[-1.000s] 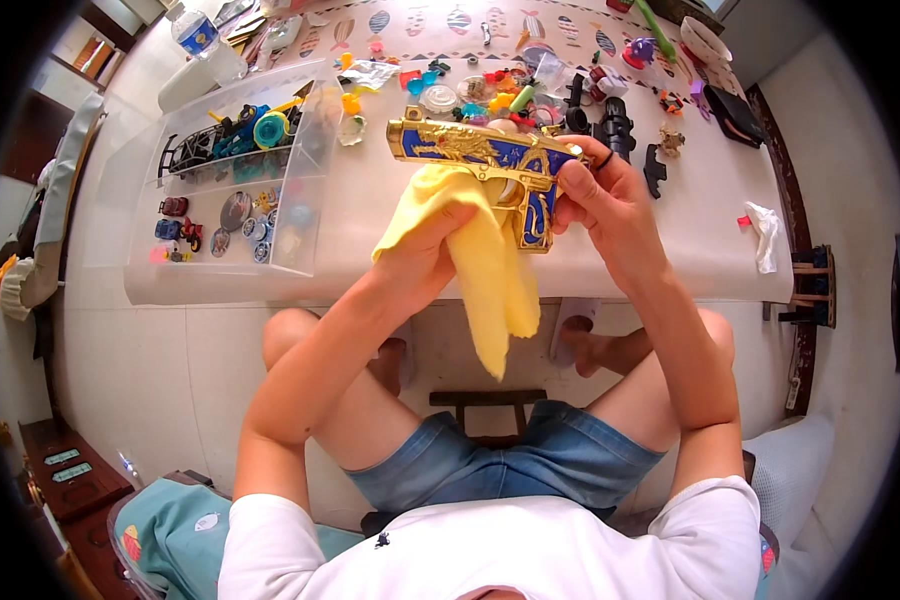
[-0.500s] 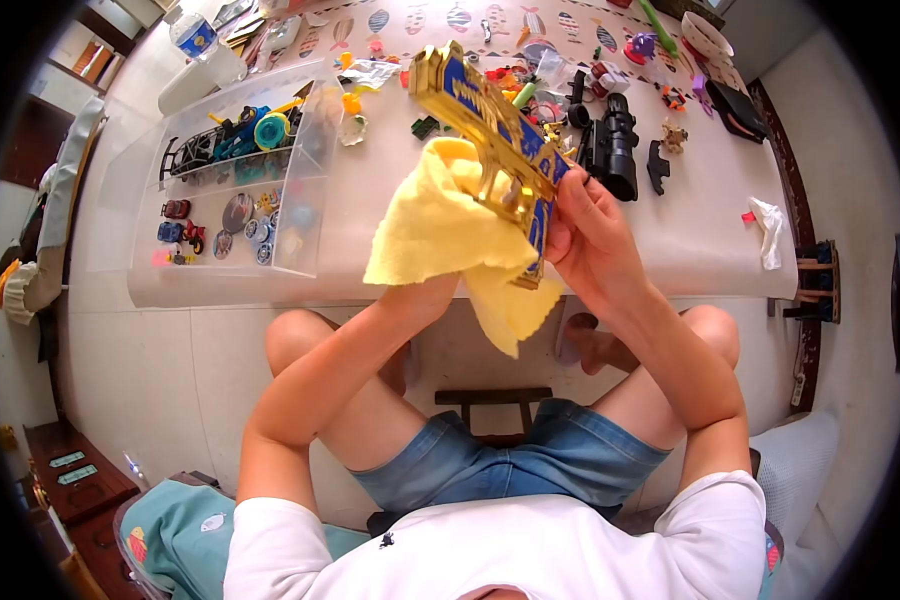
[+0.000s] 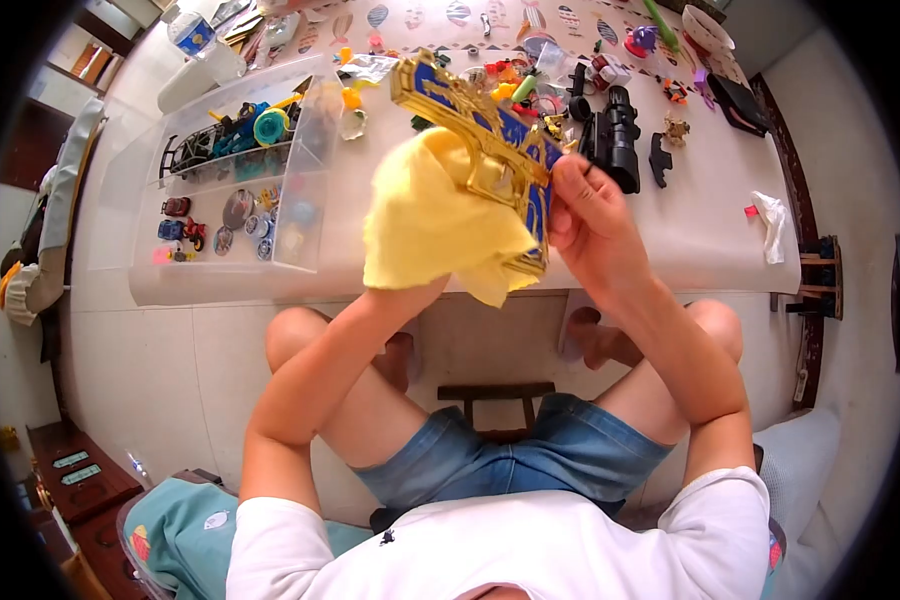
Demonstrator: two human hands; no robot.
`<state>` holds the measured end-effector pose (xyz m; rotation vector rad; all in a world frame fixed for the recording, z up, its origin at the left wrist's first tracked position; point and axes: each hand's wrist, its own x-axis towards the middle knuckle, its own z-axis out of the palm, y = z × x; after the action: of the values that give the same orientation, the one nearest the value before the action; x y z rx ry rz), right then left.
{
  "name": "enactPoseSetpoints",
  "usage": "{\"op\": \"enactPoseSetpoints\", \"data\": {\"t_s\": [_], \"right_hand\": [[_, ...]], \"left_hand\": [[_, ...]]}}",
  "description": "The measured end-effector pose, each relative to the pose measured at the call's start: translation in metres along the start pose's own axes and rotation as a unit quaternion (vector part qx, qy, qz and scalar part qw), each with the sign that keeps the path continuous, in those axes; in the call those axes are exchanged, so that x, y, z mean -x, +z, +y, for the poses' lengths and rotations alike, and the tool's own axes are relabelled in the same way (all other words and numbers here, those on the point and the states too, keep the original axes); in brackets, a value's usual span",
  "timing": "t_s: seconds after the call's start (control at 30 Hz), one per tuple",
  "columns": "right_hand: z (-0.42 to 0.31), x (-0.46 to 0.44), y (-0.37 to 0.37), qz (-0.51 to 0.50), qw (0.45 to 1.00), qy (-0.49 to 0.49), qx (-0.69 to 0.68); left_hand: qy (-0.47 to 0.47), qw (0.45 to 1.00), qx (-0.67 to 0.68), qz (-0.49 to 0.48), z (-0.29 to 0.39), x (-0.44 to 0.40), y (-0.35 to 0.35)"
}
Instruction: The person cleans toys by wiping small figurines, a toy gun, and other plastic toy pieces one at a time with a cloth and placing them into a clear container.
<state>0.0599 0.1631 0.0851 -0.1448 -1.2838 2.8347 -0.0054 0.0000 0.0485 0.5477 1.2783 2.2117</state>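
Observation:
A gold and blue toy pistol (image 3: 495, 125) is raised above the near side of the table, its barrel tilted up to the left. My right hand (image 3: 588, 205) is closed around its rear end, thumb on the near side. A yellow cloth (image 3: 435, 215) drapes over my left hand (image 3: 410, 295), hiding the fingers; only the wrist area shows below it. The cloth lies against the pistol's trigger guard and grip, partly covering them from the left.
A clear plastic box (image 3: 305, 215) with toy vehicles and discs stands left on the table (image 3: 690, 235). Behind the pistol are a black toy scope (image 3: 622, 140) and several small toys. Farther right lie a black pouch (image 3: 738, 103) and a crumpled white wrapper (image 3: 772, 225).
The pistol has shifted slightly left and turned to show more of its side. The cloth's hanging corner has risen and bunched up around my left hand.

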Motion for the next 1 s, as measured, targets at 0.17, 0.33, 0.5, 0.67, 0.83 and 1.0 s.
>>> {"op": "enactPoseSetpoints", "data": {"t_s": [0.17, 0.33, 0.5, 0.67, 0.83, 1.0], "right_hand": [[-0.013, -0.006, 0.002, 0.056, 0.958, -0.213, 0.181], [-0.002, -0.003, 0.004, 0.014, 0.936, -0.200, 0.288], [-0.008, -0.003, 0.000, -0.016, 0.939, -0.216, 0.268], [-0.013, -0.002, -0.006, -0.059, 0.952, -0.199, 0.223], [-0.010, -0.005, -0.007, -0.089, 0.965, -0.194, 0.154], [-0.014, -0.006, -0.009, -0.077, 0.937, -0.199, 0.277]], "left_hand": [[-0.007, 1.000, -0.008, -0.001, -0.004, 0.003, 0.013], [0.033, 0.988, -0.148, -0.031, 0.011, -0.009, 0.029], [0.003, 0.980, -0.193, -0.038, 0.015, -0.007, 0.018], [-0.132, 0.982, 0.087, -0.107, 0.004, -0.016, 0.010], [-0.326, 0.918, 0.199, -0.108, 0.032, -0.006, 0.021], [-0.216, 0.956, 0.103, -0.170, 0.015, 0.006, 0.017]]}}
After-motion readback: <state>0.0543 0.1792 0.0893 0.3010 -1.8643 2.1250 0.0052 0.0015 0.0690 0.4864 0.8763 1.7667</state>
